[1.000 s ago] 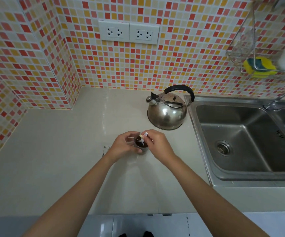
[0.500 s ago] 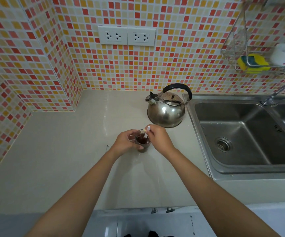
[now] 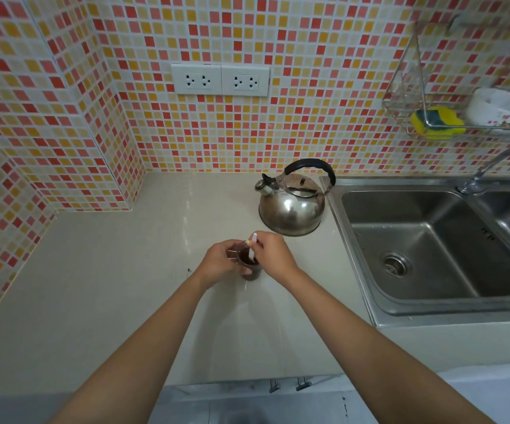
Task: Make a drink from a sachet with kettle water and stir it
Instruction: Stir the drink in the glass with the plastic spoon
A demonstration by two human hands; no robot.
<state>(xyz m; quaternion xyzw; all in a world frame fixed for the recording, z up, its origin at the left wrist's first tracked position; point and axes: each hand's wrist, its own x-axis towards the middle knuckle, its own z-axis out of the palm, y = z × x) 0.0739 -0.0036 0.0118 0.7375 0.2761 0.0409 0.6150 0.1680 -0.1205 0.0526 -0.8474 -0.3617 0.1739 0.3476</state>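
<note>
Near the centre of the frame, on the pale, glossy counter (image 3: 100, 270), a small clear cup (image 3: 250, 266) holds dark brown liquid, so the stirring step looks to be in hand. The left hand (image 3: 220, 262) is curled partway round the cup's left side, steadying it; the right hand (image 3: 273, 255) is closed in a pinch on a thin white stirrer (image 3: 252, 250), flat and strip-like, whose lower end dips into the drink while its top leans up and to the right. Just above, apart from the hands, sits the kettle (image 3: 292, 206): rounded polished steel with a black arched handle and a spout facing left. A stainless sink (image 3: 431, 249) fills the right of the frame. No sachet shows clearly. The next move probably calls for small circles of the stirrer with the cup kept steady, since a light plastic cup could tip or slop.
</note>
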